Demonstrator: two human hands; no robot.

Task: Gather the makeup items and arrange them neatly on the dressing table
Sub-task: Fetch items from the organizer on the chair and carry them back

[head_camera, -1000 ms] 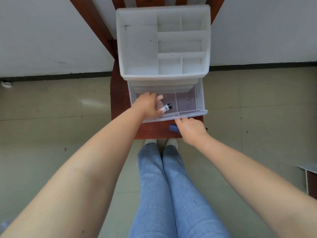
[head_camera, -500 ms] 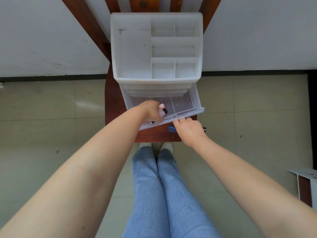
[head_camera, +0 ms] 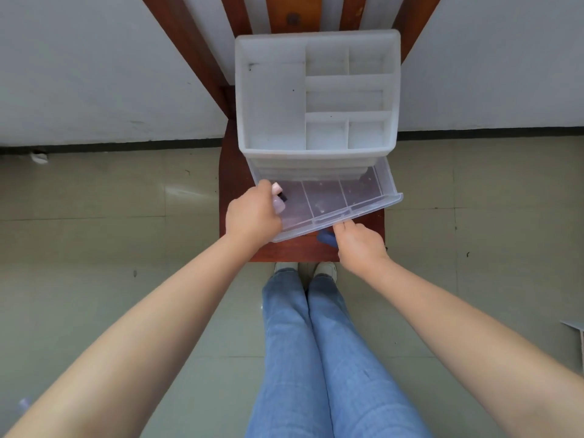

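Carefully, the left hand (head_camera: 252,213) is pinching a small black-capped makeup tube (head_camera: 282,196) over the left compartment of the clear plastic drawer (head_camera: 328,200), while the right hand (head_camera: 360,245), fingers curled, is touching its front lip; steadying that skewed drawer matters before releasing.

Wall (head_camera: 94,67): plain white, scuffed in places, dark skirting strip (head_camera: 110,146) along its foot; floor (head_camera: 94,248): pale greenish tiles with thin joints and small dark specks, a soft glare patch left of centre; reddish-brown wooden chair (head_camera: 234,184) against the wall, slatted back rising upward; partial white-edged object (head_camera: 575,327) at the right margin, unidentifiable
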